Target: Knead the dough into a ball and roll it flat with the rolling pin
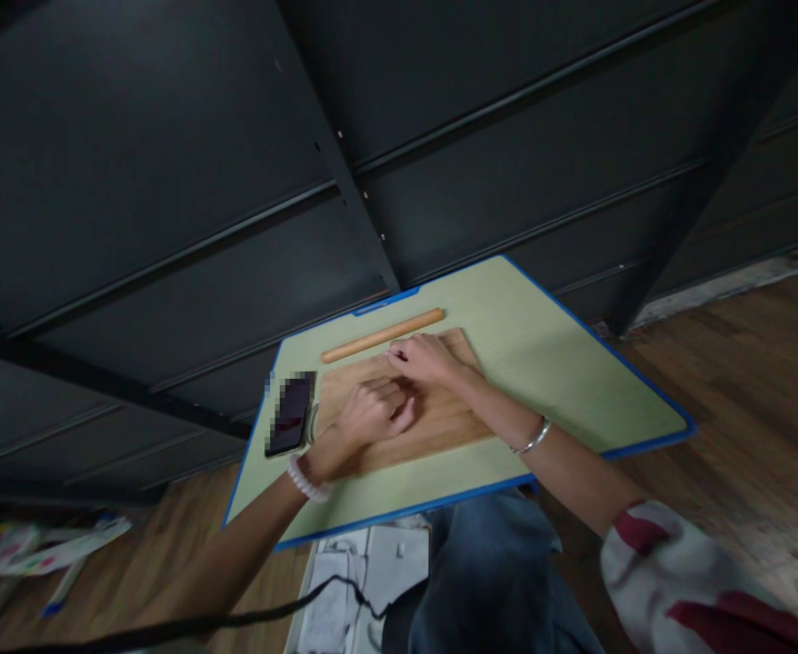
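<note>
My left hand point(375, 411) rests over a wooden cutting board point(450, 422) with its fingers curled in and the thumb folded towards them. Just beyond it, my right hand point(424, 357) lies near the board's far edge, its fingers also bent closed. Whatever either hand may hold is hidden by the fingers. The two hands are close but apart. A wooden rolling pin point(382, 335) lies along the far side of the board, near my right fingers and not gripped. The board sits flat on a pale green table point(542, 354) with a blue rim.
A dark phone point(292, 413) lies left of the board. Behind the table stands a dark metal panel wall point(249, 263). Below the near edge are my knees and a white box point(344, 590), with a black cable point(290, 607) crossing. Colourful items point(37, 549) stand at lower left.
</note>
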Demonstrator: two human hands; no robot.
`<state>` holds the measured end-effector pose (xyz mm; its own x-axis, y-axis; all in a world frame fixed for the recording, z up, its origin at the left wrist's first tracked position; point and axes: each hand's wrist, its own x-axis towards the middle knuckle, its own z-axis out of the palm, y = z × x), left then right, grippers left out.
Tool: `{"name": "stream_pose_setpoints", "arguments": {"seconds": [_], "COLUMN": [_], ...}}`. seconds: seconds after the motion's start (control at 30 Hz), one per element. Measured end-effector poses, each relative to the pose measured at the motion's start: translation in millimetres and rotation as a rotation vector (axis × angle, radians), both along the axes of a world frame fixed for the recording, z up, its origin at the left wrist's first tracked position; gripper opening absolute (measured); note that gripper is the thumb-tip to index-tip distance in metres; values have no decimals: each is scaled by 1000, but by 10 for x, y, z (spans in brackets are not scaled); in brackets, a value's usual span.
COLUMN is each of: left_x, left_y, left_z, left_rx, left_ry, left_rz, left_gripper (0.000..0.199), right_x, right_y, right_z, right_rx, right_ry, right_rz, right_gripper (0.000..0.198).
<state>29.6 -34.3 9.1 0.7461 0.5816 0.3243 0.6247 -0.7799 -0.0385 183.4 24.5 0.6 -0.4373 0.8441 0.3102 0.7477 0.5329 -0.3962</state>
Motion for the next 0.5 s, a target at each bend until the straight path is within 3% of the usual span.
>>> {"name": "stream_pose_setpoints", "arguments": {"seconds": [0.13,0.27,0.4,0.5], "left_x": [41,17,28,88], "left_y": [138,337,448,365], "left_z": [-3,-65,-143,-173], "left_rx": [-202,-385,-296,-117], "left_ry": [-255,-659,-978,-938], "left_rz": [159,381,699,770], "left_gripper": [38,39,33,29], "right_x": [-15,-24,-15,6], "right_y": [16,9,-16,-23], "right_z": [8,-1,-2,5], "right_rx": [6,2,14,16], "right_ry": [33,26,17,20], "right_rz": [-22,-30,-25,-41], "right_gripper": [36,35,35,35]}}
